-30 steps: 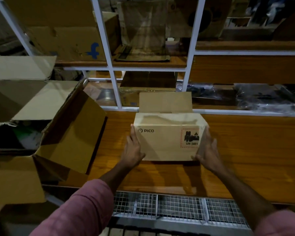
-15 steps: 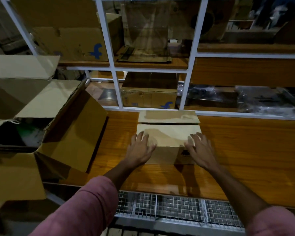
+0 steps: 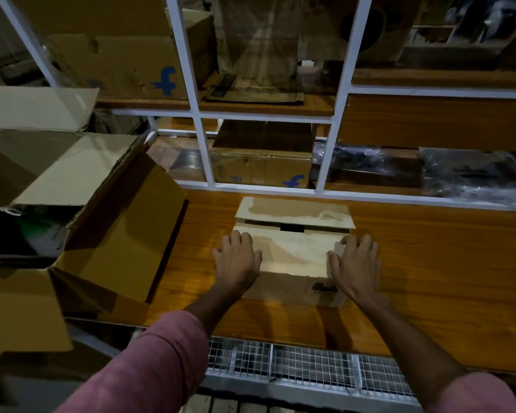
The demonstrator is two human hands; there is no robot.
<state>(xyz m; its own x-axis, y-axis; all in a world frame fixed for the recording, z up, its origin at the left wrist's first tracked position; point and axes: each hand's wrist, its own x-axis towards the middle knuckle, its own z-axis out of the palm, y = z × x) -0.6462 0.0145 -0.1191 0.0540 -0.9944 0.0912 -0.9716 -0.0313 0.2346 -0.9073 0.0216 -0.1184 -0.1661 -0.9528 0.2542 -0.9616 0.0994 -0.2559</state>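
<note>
Carton (image 3: 292, 254) long axis runs left-right across counter (image 3: 429, 263); our left grip (image 3: 236, 262), right grip (image 3: 356, 263) flat on opposite ends (fingers straight, clasping nothing), open flap (image 3: 295, 208) beyond.

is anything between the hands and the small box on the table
Nothing visible. The left hand and the right hand lie flat on top of the box, one near each end, with straight fingers. Its flap lies beyond the fingertips. The big open carton stands apart on the left.
</note>
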